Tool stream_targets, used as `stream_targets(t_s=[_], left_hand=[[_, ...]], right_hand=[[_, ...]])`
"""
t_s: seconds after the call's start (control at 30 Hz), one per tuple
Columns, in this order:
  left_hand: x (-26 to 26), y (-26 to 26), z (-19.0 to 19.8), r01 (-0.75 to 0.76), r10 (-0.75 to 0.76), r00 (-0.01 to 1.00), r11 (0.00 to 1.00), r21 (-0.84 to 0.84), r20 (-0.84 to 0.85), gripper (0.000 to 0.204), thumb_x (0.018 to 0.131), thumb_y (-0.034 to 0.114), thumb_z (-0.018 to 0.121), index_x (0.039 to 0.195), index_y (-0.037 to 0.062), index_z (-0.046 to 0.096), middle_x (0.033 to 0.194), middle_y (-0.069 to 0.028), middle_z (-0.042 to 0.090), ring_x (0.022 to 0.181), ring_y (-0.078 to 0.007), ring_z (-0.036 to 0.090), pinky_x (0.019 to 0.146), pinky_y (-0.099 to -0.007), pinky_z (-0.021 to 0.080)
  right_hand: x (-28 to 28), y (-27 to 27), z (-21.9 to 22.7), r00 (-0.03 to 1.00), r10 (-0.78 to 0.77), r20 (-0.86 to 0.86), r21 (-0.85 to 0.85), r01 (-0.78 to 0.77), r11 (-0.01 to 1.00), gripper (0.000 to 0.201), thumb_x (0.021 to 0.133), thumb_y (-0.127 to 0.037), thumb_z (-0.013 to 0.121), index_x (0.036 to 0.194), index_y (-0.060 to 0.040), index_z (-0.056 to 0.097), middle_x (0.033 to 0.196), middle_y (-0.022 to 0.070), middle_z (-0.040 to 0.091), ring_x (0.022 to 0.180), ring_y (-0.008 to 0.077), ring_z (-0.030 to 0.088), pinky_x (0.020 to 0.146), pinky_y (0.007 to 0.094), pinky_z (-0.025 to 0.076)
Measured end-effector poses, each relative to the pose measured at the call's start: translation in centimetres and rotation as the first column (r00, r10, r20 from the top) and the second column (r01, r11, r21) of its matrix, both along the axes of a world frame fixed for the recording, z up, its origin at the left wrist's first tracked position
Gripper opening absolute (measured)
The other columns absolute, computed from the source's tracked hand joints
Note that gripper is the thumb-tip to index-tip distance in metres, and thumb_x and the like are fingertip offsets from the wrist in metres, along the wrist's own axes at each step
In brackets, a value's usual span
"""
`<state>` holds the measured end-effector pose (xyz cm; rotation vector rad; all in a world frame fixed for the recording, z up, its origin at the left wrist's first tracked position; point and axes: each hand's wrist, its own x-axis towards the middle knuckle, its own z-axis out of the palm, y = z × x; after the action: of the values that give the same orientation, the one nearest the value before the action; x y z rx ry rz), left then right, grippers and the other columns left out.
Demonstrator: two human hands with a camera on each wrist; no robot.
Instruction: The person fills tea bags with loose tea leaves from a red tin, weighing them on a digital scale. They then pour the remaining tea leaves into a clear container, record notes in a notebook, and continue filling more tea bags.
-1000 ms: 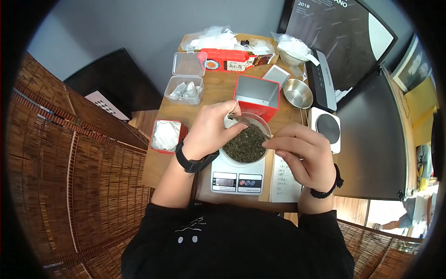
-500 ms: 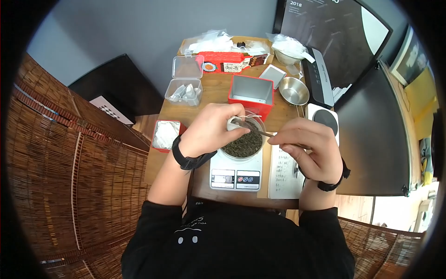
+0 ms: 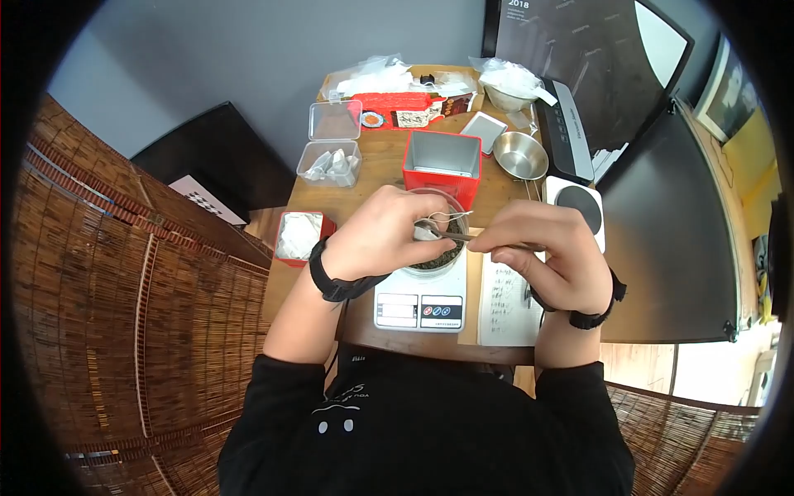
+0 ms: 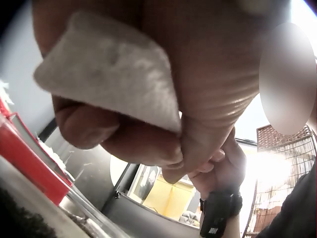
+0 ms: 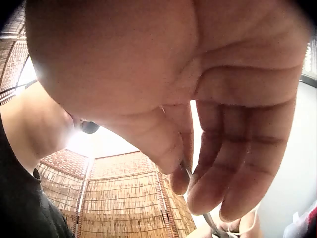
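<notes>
My left hand point(image 3: 385, 231) pinches a small white pouch point(image 3: 426, 232) over a clear tub of dark dried leaves point(image 3: 438, 263); in the left wrist view the pouch point(image 4: 111, 69) bulges from between the fingers. A white string loops from it. My right hand point(image 3: 550, 256) pinches the handle of a thin metal spoon point(image 3: 455, 236), whose far end is at the pouch's mouth. The right wrist view shows the metal handle point(image 5: 185, 167) between thumb and fingers. Under the tub is a white kitchen scale point(image 3: 420, 309); its reading is washed out.
Behind the tub stands an open red tin point(image 3: 442, 183). A plastic box with white pouches point(image 3: 332, 168) and a red tin of white pouches point(image 3: 299, 236) lie left. Right are a steel pan point(image 3: 521, 157), a hot plate point(image 3: 579, 207) and a handwritten sheet point(image 3: 500, 310).
The spoon's far end has moved to the left hand's pouch, and both hands have shifted slightly. The view has shifted a little, and the tub is more covered by the left hand.
</notes>
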<state>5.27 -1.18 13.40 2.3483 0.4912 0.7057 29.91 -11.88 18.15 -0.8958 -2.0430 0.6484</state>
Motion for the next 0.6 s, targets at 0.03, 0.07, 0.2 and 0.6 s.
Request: stream_targets(t_s=[0.03,0.07,0.2,0.6], left_hand=[[0.1,-0.1,0.1,0.004,-0.004,1.0,1.0,-0.027,-0.012,0.021,0.084,0.012,0.085,0.092,0.0048,0.067,0.09,-0.0132,0.076,0.084,-0.0382,0.074,0.075,-0.0435,0.057],[0.2,-0.2,0.1,0.003,-0.003,1.0,1.0,-0.026,-0.013,0.021,0.084,0.012,0.085,0.092,0.0048,0.067,0.09,-0.0132,0.076,0.084,-0.0382,0.074,0.075,-0.0435,0.057],[0.7,-0.6,-0.1,0.038,-0.038,0.999,0.999,0.003,0.032,0.02,0.082,0.008,0.084,0.088,0.0038,0.065,0.079,-0.013,0.07,0.073,-0.0313,0.072,0.067,-0.038,0.053],[-1.1,-1.1,0.9,-0.005,0.045,0.977,0.982,-0.191,0.208,0.047,0.077,0.015,0.096,0.11,0.0045,0.065,0.087,-0.0089,0.071,0.081,-0.0245,0.072,0.074,-0.0359,0.056]], right_hand=[[-0.2,0.2,-0.2,1.0,-0.001,0.001,-0.011,0.001,1.0,0.019,0.093,0.003,0.072,0.111,0.0036,0.079,0.101,0.0164,0.075,0.087,0.0303,0.073,0.077,0.0364,0.058],[-0.4,0.4,-0.3,1.0,-0.002,0.003,-0.023,0.002,1.0,0.019,0.094,0.001,0.073,0.111,0.0032,0.079,0.101,0.0162,0.075,0.089,0.0308,0.074,0.08,0.0369,0.059],[-0.8,1.3,-1.2,1.0,0.02,-0.008,-0.086,-0.02,0.996,0.019,0.095,-0.001,0.073,0.113,0.0024,0.078,0.103,0.0159,0.076,0.092,0.0306,0.075,0.083,0.037,0.061],[-0.7,0.4,-1.0,0.996,0.043,-0.074,-0.046,-0.047,0.998,0.018,0.101,-0.011,0.072,0.111,0.0027,0.079,0.101,0.0151,0.075,0.087,0.0231,0.073,0.079,0.0303,0.058]])
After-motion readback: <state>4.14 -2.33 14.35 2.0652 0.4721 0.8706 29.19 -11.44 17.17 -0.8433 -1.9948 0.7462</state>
